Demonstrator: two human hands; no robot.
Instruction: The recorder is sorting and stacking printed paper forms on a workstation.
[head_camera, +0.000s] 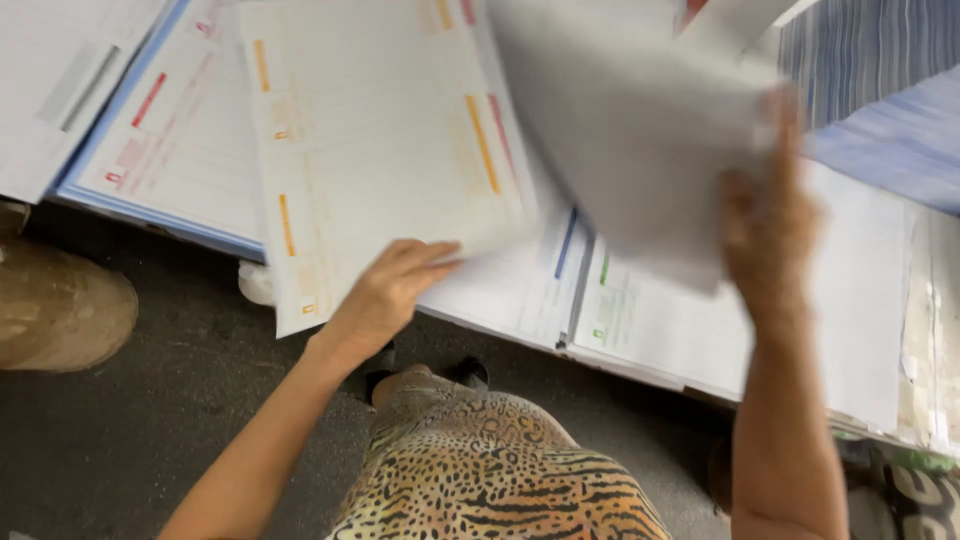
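Your left hand (385, 290) lies flat, fingers spread, on the lower edge of the orange-marked form (375, 150), pinning it to the desk (870, 290); it grips nothing. Your right hand (770, 225) is raised and closed on a blurred grey sheet (630, 140) held up over the stacks. You seem to be mid-sort, one sheet lifted while the other stays held in place. The next move likely calls for a steady grip on the sheet and for the form to stay square. I count five printed piles: the orange form, a red-marked one on a blue folder (170, 140), a white one at far left (60, 80), and a blue-marked (520, 285) and a green-marked (650, 320) one under the sheet.
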